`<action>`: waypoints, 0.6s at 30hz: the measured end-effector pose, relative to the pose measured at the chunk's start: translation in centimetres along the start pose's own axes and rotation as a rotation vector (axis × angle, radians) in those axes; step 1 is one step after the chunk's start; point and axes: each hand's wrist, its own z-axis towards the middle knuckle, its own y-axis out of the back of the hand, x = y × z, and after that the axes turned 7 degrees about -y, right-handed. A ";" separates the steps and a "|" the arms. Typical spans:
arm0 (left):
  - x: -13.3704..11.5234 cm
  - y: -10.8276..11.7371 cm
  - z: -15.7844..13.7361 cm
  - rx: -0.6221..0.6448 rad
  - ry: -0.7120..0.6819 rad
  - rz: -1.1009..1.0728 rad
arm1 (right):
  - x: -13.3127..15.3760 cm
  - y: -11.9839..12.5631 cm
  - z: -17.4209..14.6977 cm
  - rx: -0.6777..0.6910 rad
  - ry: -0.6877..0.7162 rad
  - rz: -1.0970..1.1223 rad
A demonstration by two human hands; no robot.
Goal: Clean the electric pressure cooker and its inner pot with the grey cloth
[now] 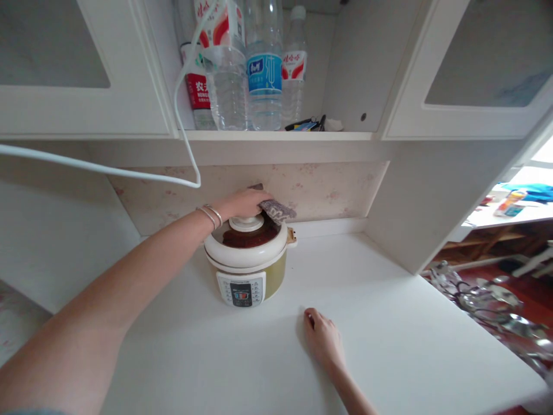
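Observation:
My left hand [246,203] is closed on a grey-brown patterned cloth [277,211] over the far side of an electric cooking pot's lid. The pot [276,278] has an olive-green body, a white rim and a front control panel [242,290]. Its lid [248,237] is dark and see-through, with a white knob [246,223] just below my hand. Two bracelets [210,217] circle my left wrist. To the right of the pot, my right hand [323,337] rests on the white counter [233,357] with its fingers curled in; nothing shows in it.
Above the pot, an open cabinet shelf [354,136] holds several plastic bottles [264,86] and small items. A white cable [108,169] hangs across the left side. White panels [410,196] bound the counter's sides. Beyond, at right, metal objects [488,300] stand lower down.

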 end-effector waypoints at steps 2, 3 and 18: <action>0.4 0.6 -1.5 -0.002 -0.009 0.015 | -0.1 -0.1 0.0 -0.005 0.010 0.001; 0.7 0.8 -2.6 -0.011 0.008 0.021 | -0.1 -0.1 0.0 -0.006 0.012 -0.003; -0.2 -5.1 -16.9 -0.290 0.541 0.036 | 0.3 0.5 -0.5 -0.002 0.055 -0.017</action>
